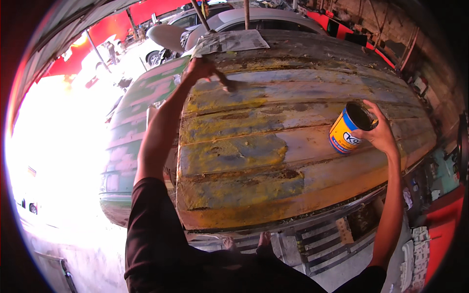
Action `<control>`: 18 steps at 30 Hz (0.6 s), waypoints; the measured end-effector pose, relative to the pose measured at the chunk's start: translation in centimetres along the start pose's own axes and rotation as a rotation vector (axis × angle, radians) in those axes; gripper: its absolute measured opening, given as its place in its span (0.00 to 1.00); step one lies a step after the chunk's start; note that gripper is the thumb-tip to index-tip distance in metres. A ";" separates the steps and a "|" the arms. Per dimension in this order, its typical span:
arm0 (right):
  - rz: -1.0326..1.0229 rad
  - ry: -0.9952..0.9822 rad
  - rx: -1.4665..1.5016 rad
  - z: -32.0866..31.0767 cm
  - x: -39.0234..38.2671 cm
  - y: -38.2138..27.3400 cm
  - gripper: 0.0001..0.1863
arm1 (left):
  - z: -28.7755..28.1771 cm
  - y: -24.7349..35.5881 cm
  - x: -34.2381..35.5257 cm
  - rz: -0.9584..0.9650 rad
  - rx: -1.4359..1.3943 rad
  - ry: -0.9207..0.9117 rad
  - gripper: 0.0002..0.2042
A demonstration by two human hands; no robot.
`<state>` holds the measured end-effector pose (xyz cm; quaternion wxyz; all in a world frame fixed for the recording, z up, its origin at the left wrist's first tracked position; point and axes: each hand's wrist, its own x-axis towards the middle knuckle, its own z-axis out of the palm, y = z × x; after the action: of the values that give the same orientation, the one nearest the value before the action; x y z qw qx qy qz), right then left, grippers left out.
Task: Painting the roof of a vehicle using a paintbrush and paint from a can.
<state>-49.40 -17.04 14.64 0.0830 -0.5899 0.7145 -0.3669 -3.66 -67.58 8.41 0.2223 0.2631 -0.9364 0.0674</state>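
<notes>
My left hand [200,69] is closed around the handle of a paintbrush [225,83], its tip blurred and low over the far left part of a ribbed vehicle roof [322,168]. The roof is weathered, with rusty streaks. Thick yellowish wet-looking coating [229,154] covers the ribs on its left side, and greyer, browner metal shows elsewhere. At the right, my right hand [378,132] grips the rim of a yellow and blue can [343,129], thumb in front and fingers behind. The can stands tilted on or just over the roof; its open top looks dark inside.
Sheets of newspaper [232,42] lie at the roof's far left edge, near two upright poles. The vehicle's green and pink patched front [141,115] slopes down at left. Beyond stands a silver car [268,20]. Below the near edge are wooden slats [327,246] and a cardboard box [345,229].
</notes>
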 end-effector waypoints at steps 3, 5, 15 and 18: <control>0.009 0.027 0.004 -1.0 -0.7 1.8 0.54 | -2.5 -0.1 -0.2 -0.448 0.013 -0.183 0.13; 0.085 0.054 -0.058 -2.0 -1.9 3.7 0.53 | -1.5 4.9 2.0 -0.594 -0.256 -0.164 0.13; 0.057 0.040 -0.053 -1.5 -1.7 2.8 0.52 | 0.0 8.0 0.5 -0.190 -0.014 0.038 0.11; 0.056 0.032 -0.066 -1.4 -1.6 2.2 0.52 | -2.6 7.5 1.5 -0.275 0.028 -0.011 0.11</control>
<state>-51.44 -14.90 13.72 0.0624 -0.5661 0.7437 -0.3502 -7.73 -61.23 11.35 0.2203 0.3926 -0.8916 0.0481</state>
